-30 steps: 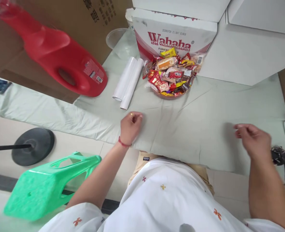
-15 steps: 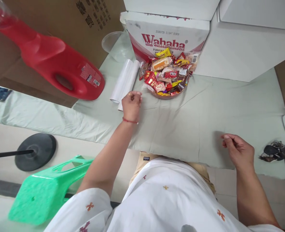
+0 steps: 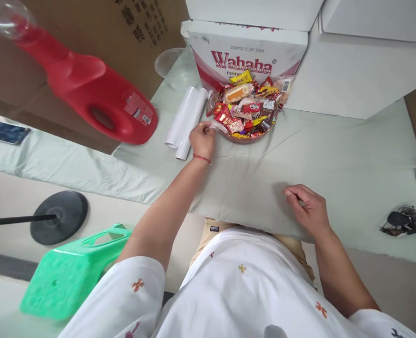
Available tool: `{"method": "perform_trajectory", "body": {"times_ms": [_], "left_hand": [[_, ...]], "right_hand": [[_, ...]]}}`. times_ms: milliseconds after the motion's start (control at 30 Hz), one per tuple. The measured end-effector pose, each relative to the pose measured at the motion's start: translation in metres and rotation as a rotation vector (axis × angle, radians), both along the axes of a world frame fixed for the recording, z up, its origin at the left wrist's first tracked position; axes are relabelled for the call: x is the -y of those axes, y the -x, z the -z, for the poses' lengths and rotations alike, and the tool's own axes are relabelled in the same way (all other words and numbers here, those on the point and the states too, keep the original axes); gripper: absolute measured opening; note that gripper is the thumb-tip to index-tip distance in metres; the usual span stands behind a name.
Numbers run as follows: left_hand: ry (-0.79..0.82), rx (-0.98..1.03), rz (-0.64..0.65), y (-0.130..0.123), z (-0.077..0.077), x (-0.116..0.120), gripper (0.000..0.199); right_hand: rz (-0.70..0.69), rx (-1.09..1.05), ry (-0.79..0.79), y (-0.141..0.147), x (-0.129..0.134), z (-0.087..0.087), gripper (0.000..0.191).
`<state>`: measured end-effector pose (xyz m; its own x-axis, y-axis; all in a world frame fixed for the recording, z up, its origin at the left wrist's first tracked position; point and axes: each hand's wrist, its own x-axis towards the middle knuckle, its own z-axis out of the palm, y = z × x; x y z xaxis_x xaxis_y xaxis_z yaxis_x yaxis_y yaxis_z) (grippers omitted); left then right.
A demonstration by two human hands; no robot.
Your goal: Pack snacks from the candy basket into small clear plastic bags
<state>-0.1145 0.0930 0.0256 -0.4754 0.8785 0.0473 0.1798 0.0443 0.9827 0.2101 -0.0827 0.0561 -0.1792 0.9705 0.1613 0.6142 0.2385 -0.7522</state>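
Observation:
My left hand (image 3: 203, 140), with a red cord at the wrist, is at the left rim of a round dish (image 3: 245, 140) heaped with wrapped snacks. Its thumb and fingers are pinched on the clear edge of a plastic snack wrapper (image 3: 219, 126). Red, yellow and brown packets (image 3: 231, 117) fill the dish, and a clear-wrapped snack with an orange middle (image 3: 238, 93) lies on top. Over the cloth near the front edge, my right hand (image 3: 307, 206) is closed with curled fingers, and nothing shows in it.
Two white rolls (image 3: 187, 119) lie left of the dish, near a red jug (image 3: 102, 98). A Wahaha carton (image 3: 246, 47) stands behind. Keys (image 3: 401, 220) sit at the right. On the floor are a green stool (image 3: 63, 277) and a black round base (image 3: 65, 218).
My left hand has moved forward and right to the dish's rim and closed on the wrapper edge. My right hand has come left across the cloth. The view has shifted slightly.

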Motion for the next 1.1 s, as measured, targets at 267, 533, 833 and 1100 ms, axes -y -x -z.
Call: {"method": "perform_trajectory", "body": {"times_ms": [267, 533, 833, 1100], "left_hand": [[-0.062, 0.159, -0.061, -0.013, -0.021, 0.114, 0.016], [0.209, 0.69, 0.19, -0.039, -0.058, 0.171, 0.03], [0.358, 0.902, 0.251, -0.049, -0.051, 0.176, 0.035], [0.359, 0.838, 0.191, -0.042, -0.044, 0.17, 0.029]], "right_hand": [[0.292, -0.201, 0.231, -0.032, 0.026, 0.028, 0.027], [0.044, -0.595, 0.433, 0.042, -0.012, 0.02, 0.036], [-0.016, -0.942, 0.761, 0.082, -0.026, 0.017, 0.043], [0.196, -0.854, 0.875, 0.054, -0.023, 0.01, 0.042]]}}
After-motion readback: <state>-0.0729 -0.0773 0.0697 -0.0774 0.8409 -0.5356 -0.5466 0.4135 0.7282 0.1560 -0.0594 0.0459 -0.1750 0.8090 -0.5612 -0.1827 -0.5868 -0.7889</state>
